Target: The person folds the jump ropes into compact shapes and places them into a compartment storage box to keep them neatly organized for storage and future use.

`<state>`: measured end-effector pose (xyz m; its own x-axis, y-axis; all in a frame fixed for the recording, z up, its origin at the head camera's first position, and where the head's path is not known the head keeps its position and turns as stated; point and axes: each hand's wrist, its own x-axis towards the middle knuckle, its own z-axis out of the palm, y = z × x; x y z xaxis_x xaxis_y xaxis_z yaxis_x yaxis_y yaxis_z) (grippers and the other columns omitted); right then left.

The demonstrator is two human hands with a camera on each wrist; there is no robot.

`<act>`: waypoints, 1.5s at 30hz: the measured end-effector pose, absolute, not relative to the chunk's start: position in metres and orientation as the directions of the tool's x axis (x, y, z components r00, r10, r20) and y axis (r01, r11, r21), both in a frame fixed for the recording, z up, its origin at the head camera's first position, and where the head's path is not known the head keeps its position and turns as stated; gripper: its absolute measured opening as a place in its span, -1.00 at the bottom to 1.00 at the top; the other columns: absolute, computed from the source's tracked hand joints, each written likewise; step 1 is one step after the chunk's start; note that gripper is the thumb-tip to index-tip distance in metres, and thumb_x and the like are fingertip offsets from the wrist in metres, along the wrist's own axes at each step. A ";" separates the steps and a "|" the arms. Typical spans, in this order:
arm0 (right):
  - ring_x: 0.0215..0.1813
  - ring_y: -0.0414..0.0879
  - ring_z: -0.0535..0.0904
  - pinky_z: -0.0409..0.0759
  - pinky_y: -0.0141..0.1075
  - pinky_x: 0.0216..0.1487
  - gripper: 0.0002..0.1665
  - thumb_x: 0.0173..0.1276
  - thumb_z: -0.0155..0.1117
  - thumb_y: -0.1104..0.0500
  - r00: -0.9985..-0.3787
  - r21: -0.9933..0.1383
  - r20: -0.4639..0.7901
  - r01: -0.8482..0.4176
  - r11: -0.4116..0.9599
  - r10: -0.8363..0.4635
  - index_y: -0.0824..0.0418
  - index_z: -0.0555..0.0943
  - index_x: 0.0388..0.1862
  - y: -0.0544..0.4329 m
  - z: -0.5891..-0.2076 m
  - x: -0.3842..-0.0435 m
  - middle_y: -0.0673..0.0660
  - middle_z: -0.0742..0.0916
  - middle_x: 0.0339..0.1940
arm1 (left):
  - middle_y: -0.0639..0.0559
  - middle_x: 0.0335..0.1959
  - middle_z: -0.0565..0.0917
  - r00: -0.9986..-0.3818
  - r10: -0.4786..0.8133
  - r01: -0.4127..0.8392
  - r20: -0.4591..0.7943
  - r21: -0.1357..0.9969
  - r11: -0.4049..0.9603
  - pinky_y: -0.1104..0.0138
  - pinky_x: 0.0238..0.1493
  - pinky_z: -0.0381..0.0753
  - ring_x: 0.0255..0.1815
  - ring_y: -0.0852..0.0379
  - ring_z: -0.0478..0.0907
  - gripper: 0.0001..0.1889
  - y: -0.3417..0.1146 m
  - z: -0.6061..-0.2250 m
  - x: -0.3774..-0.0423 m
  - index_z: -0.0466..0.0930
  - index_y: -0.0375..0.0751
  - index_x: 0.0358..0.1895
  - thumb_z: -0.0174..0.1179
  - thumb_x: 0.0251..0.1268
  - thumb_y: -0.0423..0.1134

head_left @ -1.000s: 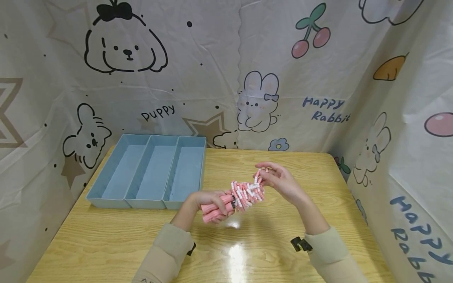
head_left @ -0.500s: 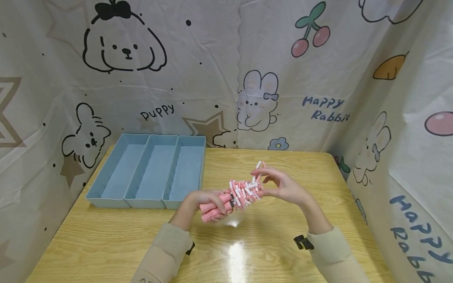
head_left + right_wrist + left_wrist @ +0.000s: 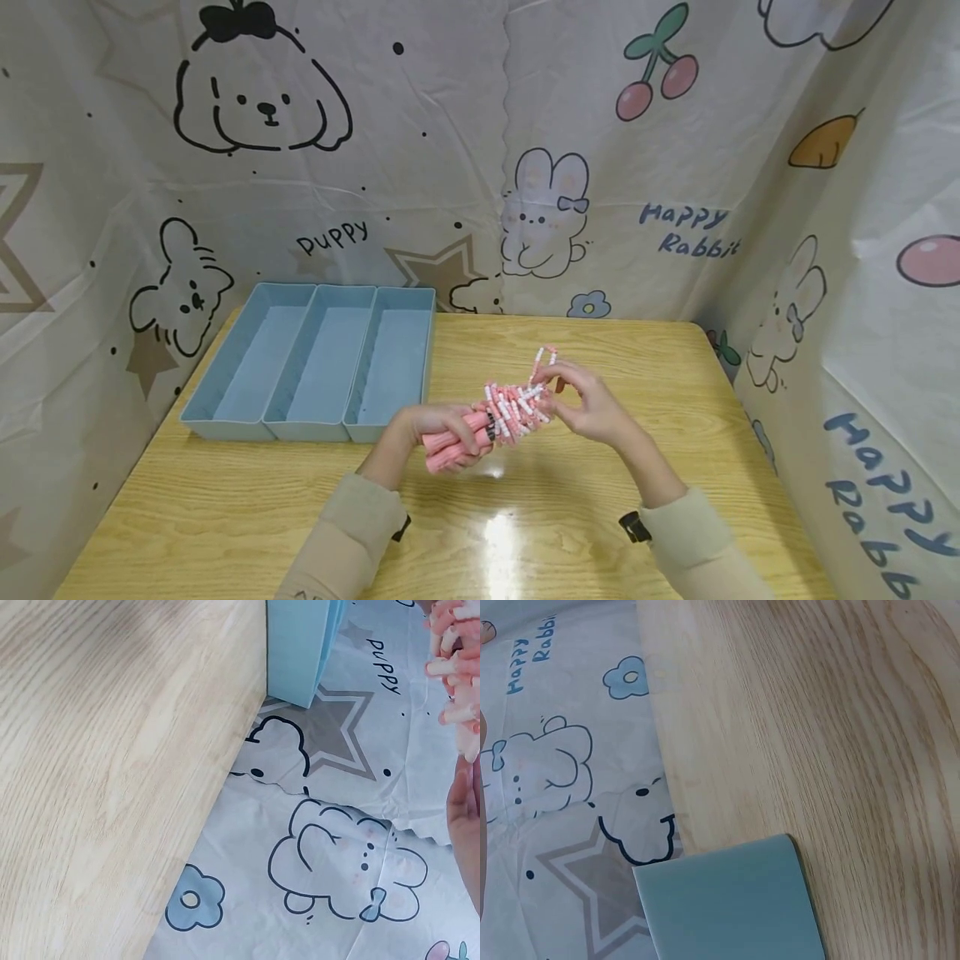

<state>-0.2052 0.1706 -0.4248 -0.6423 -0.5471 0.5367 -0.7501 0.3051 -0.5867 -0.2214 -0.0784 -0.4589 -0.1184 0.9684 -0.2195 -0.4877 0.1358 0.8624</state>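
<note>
In the head view, a pink-and-white beaded jump rope is wound in a bundle above the table. My left hand grips its two pink handles, which lie side by side. At the bundle's far end, my right hand pinches the beaded cord between thumb and fingers. A small loop of cord sticks up past those fingertips. The right wrist view catches part of the beads and some of the right hand at its right edge. No rope shows in the left wrist view.
A light-blue tray with three long compartments stands on the wooden table, left of the hands. Its corner wall fills the bottom of the left wrist view. Printed cloth hangs behind and along both sides.
The right hand has changed its hold on the cord and moved slightly toward the bundle. The loop of cord now rises above its fingers. The left hand keeps its grip almost unmoved.
</note>
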 end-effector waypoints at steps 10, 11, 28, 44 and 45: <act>-0.17 -0.13 0.50 0.52 -0.24 -0.18 -0.65 0.22 0.23 0.15 -0.726 -0.563 0.490 -0.686 0.460 -0.482 0.21 0.53 -0.01 0.169 -0.429 -0.203 0.06 0.60 -0.09 | 0.05 -0.67 0.42 -0.132 0.971 -0.514 -0.198 0.852 0.104 0.45 -0.66 0.34 -0.71 0.24 0.33 -0.84 -0.080 -0.458 -0.222 0.33 -0.25 -0.35 -0.22 0.07 -0.51; -0.14 -0.13 0.49 0.52 -0.23 -0.15 -0.62 0.23 0.23 0.13 -0.729 -0.562 0.491 -0.683 0.466 -0.477 0.19 0.52 0.03 0.170 -0.428 -0.203 0.05 0.59 -0.06 | 0.05 -0.68 0.42 -0.134 0.971 -0.515 -0.198 0.851 0.102 0.44 -0.67 0.34 -0.71 0.24 0.33 -0.83 -0.081 -0.461 -0.224 0.33 -0.25 -0.35 -0.24 0.09 -0.51; -0.12 0.12 0.41 0.46 -0.24 -0.13 -0.40 -0.05 0.34 0.48 -0.683 -0.641 0.439 -0.693 0.329 -0.584 0.53 0.44 0.05 0.165 -0.394 -0.188 0.34 0.45 -0.05 | 0.06 -0.69 0.41 -0.138 0.975 -0.505 -0.175 0.859 0.083 0.43 -0.66 0.36 -0.72 0.23 0.33 -0.86 -0.086 -0.453 -0.223 0.35 -0.24 -0.35 -0.18 0.06 -0.48; 0.34 0.21 0.17 -0.01 0.27 0.25 -0.41 -0.17 0.48 0.18 -0.809 -0.829 0.309 -0.487 0.276 -0.500 0.28 0.52 -0.09 0.169 -0.414 -0.201 0.27 0.38 0.27 | 0.07 -0.70 0.41 -0.081 0.968 -0.495 -0.238 0.853 0.168 0.42 -0.67 0.34 -0.73 0.24 0.34 -0.87 -0.088 -0.444 -0.219 0.35 -0.24 -0.40 -0.20 0.05 -0.45; 0.32 0.18 0.22 0.00 0.24 0.27 -0.43 -0.15 0.48 0.16 -0.803 -0.831 0.310 -0.489 0.266 -0.509 0.25 0.51 -0.10 0.170 -0.418 -0.203 0.24 0.43 0.24 | 0.08 -0.70 0.41 -0.073 0.969 -0.496 -0.236 0.852 0.170 0.43 -0.67 0.33 -0.73 0.25 0.35 -0.87 -0.088 -0.441 -0.218 0.35 -0.23 -0.41 -0.20 0.05 -0.45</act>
